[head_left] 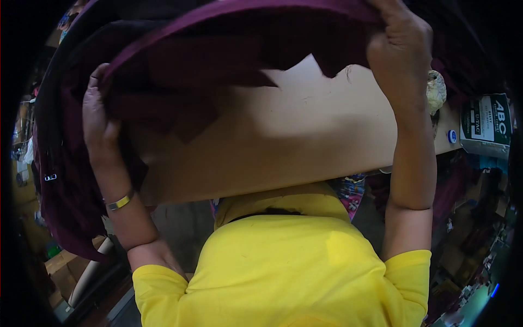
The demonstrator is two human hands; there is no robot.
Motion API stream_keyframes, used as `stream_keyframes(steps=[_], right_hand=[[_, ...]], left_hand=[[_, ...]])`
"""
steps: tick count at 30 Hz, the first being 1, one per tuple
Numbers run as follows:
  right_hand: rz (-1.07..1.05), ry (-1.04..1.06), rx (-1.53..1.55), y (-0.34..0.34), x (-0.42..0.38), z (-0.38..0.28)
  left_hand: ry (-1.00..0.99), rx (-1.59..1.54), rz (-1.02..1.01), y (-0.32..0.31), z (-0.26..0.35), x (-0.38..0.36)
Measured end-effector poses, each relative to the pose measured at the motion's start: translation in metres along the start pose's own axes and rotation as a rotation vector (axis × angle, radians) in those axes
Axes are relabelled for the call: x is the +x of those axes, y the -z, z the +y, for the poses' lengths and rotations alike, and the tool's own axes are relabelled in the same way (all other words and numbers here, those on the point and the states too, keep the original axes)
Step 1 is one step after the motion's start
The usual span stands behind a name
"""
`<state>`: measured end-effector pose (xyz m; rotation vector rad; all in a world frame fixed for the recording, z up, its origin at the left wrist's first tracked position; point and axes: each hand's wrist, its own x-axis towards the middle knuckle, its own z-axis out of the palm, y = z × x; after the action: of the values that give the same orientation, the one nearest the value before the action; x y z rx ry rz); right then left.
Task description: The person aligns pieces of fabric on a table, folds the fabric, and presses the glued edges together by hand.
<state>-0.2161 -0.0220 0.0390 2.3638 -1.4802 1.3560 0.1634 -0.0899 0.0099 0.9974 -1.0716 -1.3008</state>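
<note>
- Maroon garment (180, 65) held up over the tan worktable (283, 141), spread between both hands.
- Left hand (98, 122) closed, pinching the fabric edge; bangle (120, 203) on that wrist.
- Right hand (400, 52) fisted on the top hem.
- Looks light, soft, limp: sags and folds between grips, not fragile, probably not slippery.
- Best hold: along hem or seams, hands wide apart to keep it flat.
- Small metal clip (50, 177) on the hanging left part could snag.

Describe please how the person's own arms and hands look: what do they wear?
Both hands are bare, with no gloves. The left hand has a thin metal bangle, gold and silver in tone, on its wrist. The right hand shows no ring or band on its wrist. Short yellow sleeves of a T-shirt end above the elbows, so both forearms are uncovered.
</note>
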Motion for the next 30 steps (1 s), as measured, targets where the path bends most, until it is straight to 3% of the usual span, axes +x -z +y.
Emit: stream_keyframes(steps=[1,3,4,5,6,9,10,11,12,13,15,16,17,19,21,23,25,26,27,28,29,30], right_hand=[[0.031,-0.009,0.049,0.002,0.004,-0.004],[-0.184,-0.032,-0.149,0.007,0.006,-0.012],[-0.351,-0.12,-0.219,0.003,0.0,0.003],[-0.251,-0.034,-0.178,0.005,-0.002,0.01],[-0.156,0.057,-0.139,0.008,0.001,0.017],[-0.171,-0.172,0.09,0.031,0.008,-0.008],[-0.16,-0.095,0.14,0.032,0.003,0.007],[-0.125,-0.05,0.123,0.034,0.003,0.004],[-0.089,-0.006,0.104,0.036,0.002,0.001],[-0.145,-0.089,0.171,0.045,-0.002,-0.009],[-0.279,-0.196,0.274,0.053,-0.006,-0.014],[-0.353,-0.225,0.307,0.053,-0.006,-0.013],[-0.443,-0.209,0.31,0.046,-0.007,-0.008],[-0.626,-0.178,0.314,0.034,-0.017,0.006],[-0.573,-0.166,0.247,-0.006,0.003,0.053],[-0.391,-0.049,0.309,-0.055,0.024,0.128],[-0.061,-0.1,-0.506,-0.053,0.07,0.091],[0.102,-0.039,-0.493,-0.042,0.089,0.086],[0.263,0.025,-0.477,-0.034,0.107,0.083],[0.352,0.076,-0.561,-0.022,0.117,0.079],[0.402,0.098,-0.498,-0.009,0.112,0.072],[0.452,0.415,-0.554,-0.001,0.109,0.082]], left_hand=[[0.099,-0.222,-0.023,-0.008,0.015,-0.002],[0.179,-0.247,-0.229,-0.014,0.026,-0.003],[0.009,0.043,-0.159,-0.03,0.026,-0.012],[-0.167,0.327,-0.084,-0.045,0.025,-0.022],[-0.146,0.201,-0.182,-0.053,0.026,-0.031],[-0.058,0.211,-0.356,-0.058,0.041,-0.048],[-0.119,0.239,-0.111,-0.056,0.032,-0.067],[-0.05,0.354,-0.198,-0.047,0.036,-0.068],[-0.104,0.675,-0.318,-0.048,0.037,-0.063],[-0.159,0.994,-0.434,-0.054,0.04,-0.057],[-0.276,1.235,-0.467,-0.038,0.025,-0.062],[-0.204,1.187,-0.449,-0.031,0.018,-0.067],[-0.113,1.398,-0.388,-0.024,0.017,-0.073],[0.117,1.401,-0.511,0.018,-0.008,-0.051],[-0.146,2.149,-0.689,0.085,-0.035,-0.004],[-0.114,1.742,-0.327,0.086,-0.042,0.086],[-0.78,1.649,-0.189,0.057,-0.021,0.169],[-1.019,1.585,-0.127,0.038,0.004,0.192],[-0.841,1.952,0.251,0.001,0.022,0.19],[-0.528,2.342,0.565,-0.036,0.04,0.188],[-0.635,2.412,0.547,-0.033,0.034,0.185],[-0.747,2.479,0.528,-0.031,0.023,0.178]])
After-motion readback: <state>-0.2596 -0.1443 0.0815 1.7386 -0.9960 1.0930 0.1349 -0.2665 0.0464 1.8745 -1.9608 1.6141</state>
